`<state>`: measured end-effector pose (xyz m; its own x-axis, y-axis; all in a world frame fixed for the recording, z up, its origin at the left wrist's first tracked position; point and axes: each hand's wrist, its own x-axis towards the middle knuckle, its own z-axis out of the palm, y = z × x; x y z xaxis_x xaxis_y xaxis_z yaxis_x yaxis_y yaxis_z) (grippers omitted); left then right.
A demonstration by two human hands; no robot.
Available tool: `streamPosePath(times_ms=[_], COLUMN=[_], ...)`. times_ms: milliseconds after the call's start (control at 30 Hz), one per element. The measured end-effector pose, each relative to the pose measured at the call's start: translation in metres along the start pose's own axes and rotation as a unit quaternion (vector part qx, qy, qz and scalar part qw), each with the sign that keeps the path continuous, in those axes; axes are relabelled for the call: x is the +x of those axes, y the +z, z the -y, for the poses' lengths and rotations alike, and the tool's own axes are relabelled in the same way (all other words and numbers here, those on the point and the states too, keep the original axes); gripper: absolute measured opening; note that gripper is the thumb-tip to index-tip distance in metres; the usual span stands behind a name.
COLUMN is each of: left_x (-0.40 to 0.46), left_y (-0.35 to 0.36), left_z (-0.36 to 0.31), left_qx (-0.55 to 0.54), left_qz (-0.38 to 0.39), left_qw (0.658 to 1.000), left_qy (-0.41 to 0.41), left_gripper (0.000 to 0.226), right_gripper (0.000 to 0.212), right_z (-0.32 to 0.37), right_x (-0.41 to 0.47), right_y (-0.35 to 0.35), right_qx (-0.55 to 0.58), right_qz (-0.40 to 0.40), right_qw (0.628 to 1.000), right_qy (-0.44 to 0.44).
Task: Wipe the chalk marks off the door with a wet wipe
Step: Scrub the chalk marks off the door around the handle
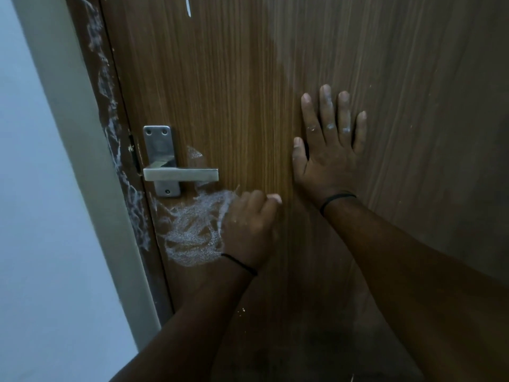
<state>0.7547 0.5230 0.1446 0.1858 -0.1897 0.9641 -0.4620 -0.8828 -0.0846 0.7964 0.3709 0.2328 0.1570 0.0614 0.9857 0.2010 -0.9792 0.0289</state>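
My left hand (249, 224) curls its grip against the door (234, 92) at lower centre, beside the chalk marks (192, 230) smeared under the handle (180, 174); whether it pinches a wipe I cannot tell. My right hand (327, 158) lies spread flat, centre right. More chalk streaks the frame (107, 111), upper left.

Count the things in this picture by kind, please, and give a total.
Hands: 2, left hand, right hand
Black wristbands: 2
Door handles: 1
Doors: 1
Total: 6
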Motion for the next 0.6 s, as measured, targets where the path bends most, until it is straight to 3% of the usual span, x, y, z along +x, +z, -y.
streamPosePath(times_ms=[133, 300, 433, 600], left_x=[-0.024, -0.022, -0.034, -0.034], left_y=[-0.001, -0.011, -0.007, -0.006], left_z=[-0.003, 0.017, 0.000, 0.006], left_qx=[-0.005, -0.008, -0.003, -0.039], left_qz=[0.039, -0.004, 0.058, -0.004], left_qw=[0.999, 0.998, 0.998, 0.990], left_qy=[0.028, -0.062, -0.003, -0.133], left_gripper=[0.007, 0.003, 0.004, 0.011], right_gripper=[0.058, 0.058, 0.056, 0.057], right_z=[-0.002, 0.001, -0.001, 0.000], right_x=[-0.003, -0.005, -0.006, -0.011], right_y=[-0.004, -0.003, -0.002, 0.002], right_qx=[0.002, 0.003, 0.005, -0.007], right_qz=[0.015, 0.015, -0.002, -0.004], right_qw=[1.000, 1.000, 1.000, 1.000], right_qy=[0.003, 0.004, 0.005, 0.003])
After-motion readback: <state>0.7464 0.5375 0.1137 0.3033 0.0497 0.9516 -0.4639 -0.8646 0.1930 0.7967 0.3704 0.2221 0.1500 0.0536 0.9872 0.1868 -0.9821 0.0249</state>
